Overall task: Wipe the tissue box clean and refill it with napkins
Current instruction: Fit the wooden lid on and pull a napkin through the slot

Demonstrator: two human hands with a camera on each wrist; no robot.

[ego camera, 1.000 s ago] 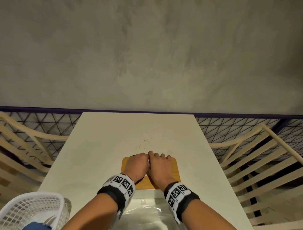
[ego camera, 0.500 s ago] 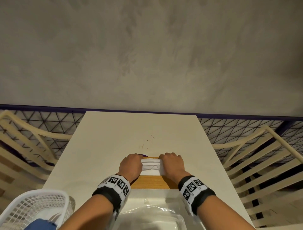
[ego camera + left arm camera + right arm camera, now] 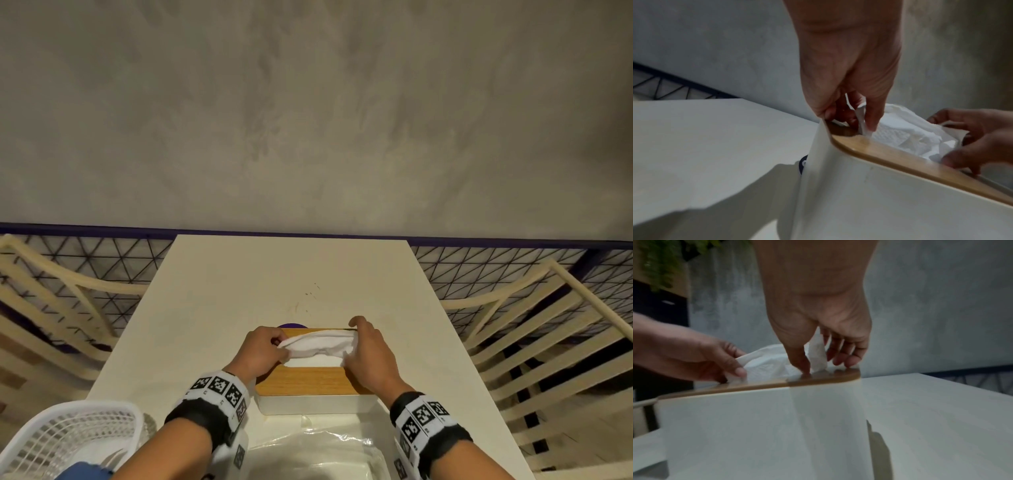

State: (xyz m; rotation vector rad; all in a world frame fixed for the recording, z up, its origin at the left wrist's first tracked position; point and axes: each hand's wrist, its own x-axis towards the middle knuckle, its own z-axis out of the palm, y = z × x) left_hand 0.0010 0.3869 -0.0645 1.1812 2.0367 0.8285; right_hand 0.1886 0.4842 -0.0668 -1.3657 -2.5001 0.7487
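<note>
A white tissue box (image 3: 313, 404) with a wooden lid (image 3: 308, 380) stands on the white table (image 3: 239, 291) in front of me. A white napkin (image 3: 320, 344) bulges up out of the lid's slot. My left hand (image 3: 262, 349) pinches the napkin's left end, and my right hand (image 3: 368, 351) pinches its right end. In the left wrist view the left fingers (image 3: 872, 116) hold a fold of napkin (image 3: 910, 129) above the lid (image 3: 900, 155). In the right wrist view the right hand's thumb (image 3: 800, 360) touches the lid (image 3: 818, 379) with napkin (image 3: 818, 353) between thumb and fingers.
A white mesh basket (image 3: 68, 438) sits at the near left with something blue in it. A clear plastic pack (image 3: 315, 455) lies just in front of the box. A purple object (image 3: 291, 325) peeks out behind the box. Slatted chairs (image 3: 534, 325) flank the table; a grey wall stands behind.
The hands, together on the lid a second ago, have moved apart to the slot's ends. The napkin has come up between them and stands higher now.
</note>
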